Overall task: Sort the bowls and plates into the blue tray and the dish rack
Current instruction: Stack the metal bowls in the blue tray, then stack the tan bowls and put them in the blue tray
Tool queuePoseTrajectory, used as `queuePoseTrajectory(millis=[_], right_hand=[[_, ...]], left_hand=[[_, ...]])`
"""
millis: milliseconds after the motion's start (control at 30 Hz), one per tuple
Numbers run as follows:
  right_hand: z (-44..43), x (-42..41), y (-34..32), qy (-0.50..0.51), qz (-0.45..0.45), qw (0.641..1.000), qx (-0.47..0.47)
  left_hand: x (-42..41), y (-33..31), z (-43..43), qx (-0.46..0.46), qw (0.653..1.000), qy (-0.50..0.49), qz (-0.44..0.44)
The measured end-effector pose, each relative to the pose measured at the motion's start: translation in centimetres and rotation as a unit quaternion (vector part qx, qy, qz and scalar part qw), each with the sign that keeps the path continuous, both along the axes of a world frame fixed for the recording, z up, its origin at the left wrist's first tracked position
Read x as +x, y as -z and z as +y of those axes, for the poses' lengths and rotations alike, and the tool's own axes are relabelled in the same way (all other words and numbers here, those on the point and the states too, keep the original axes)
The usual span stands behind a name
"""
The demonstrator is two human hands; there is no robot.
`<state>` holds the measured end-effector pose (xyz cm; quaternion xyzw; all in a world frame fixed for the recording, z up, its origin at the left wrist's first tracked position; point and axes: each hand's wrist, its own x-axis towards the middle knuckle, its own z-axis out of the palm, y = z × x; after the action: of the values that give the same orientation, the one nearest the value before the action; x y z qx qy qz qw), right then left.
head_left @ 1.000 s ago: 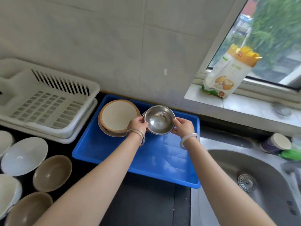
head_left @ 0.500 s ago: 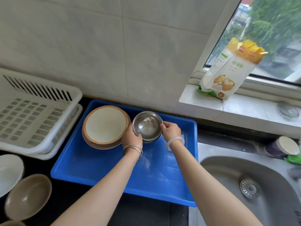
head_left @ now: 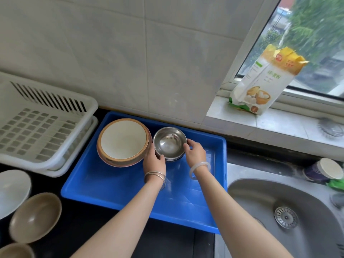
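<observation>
A stack of steel bowls (head_left: 169, 143) rests in the back of the blue tray (head_left: 111, 185), right beside a stack of cream bowls with brown rims (head_left: 123, 141). My left hand (head_left: 154, 161) grips the steel stack's near-left side, and my right hand (head_left: 194, 152) holds its right rim. The white dish rack (head_left: 42, 127) stands to the tray's left with nothing in it. On the dark counter at the lower left lie a white plate (head_left: 12, 191) and brown bowls (head_left: 35, 216), with another brown bowl (head_left: 15, 251) cut off by the frame edge.
A steel sink (head_left: 290, 216) lies right of the tray. A flour bag (head_left: 264, 81) leans on the window sill. A small cup (head_left: 323, 171) and something green stand behind the sink. The tiled wall rises directly behind tray and rack.
Both hands lowered the steel bowl onto the tray next to the cream bowls, where it now rests on other steel bowls. The view shifted right and closer.
</observation>
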<state>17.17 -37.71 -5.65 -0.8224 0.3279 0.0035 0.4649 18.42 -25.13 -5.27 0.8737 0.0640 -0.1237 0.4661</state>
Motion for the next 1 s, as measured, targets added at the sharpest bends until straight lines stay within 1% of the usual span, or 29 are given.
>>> queuePoseTrajectory(millis=[67,167,233,367,467,633,767,933,1000], right_hand=[[0.0,-0.3,-0.4,-0.007,0.009,1.0,0.006],[0.0,-1.2,-1.3,-0.01,0.023,1.0,0.019],[-0.2,-2.0,-1.8,-0.004,0.023,1.0,0.009],[1.8,-4.6,-3.1,-0.024,-0.013,1.0,0.008],[4.9,-6.6,-3.9,-0.048,-0.027,0.997,0.054],[12.1,-8.9,-3.7,-0.107,-0.025,0.987,0.115],[18.4,-9.7,-2.4,-0.184,0.016,0.973,0.136],[25.2,-8.9,-0.2,-0.247,0.086,0.954,0.144],[27.5,-8.2,0.5,-0.261,0.109,0.949,0.137]], left_hand=[[-0.2,-0.2,0.3,-0.007,1.0,0.015,0.006],[-0.7,-0.8,1.4,-0.031,0.998,0.03,0.037],[-1.1,-1.0,2.1,-0.02,0.998,0.037,0.049],[-3.2,-2.1,5.2,-0.015,1.0,0.022,0.015],[-5.2,-3.0,8.5,-0.023,1.0,-0.005,-0.008],[-9.1,-3.6,15.7,-0.016,0.996,-0.083,-0.027],[-12.2,-2.7,21.8,-0.007,0.986,-0.166,-0.028],[-14.8,-1.1,28.5,0.041,0.955,-0.291,-0.029],[-15.7,-0.5,30.8,0.078,0.942,-0.326,-0.026]])
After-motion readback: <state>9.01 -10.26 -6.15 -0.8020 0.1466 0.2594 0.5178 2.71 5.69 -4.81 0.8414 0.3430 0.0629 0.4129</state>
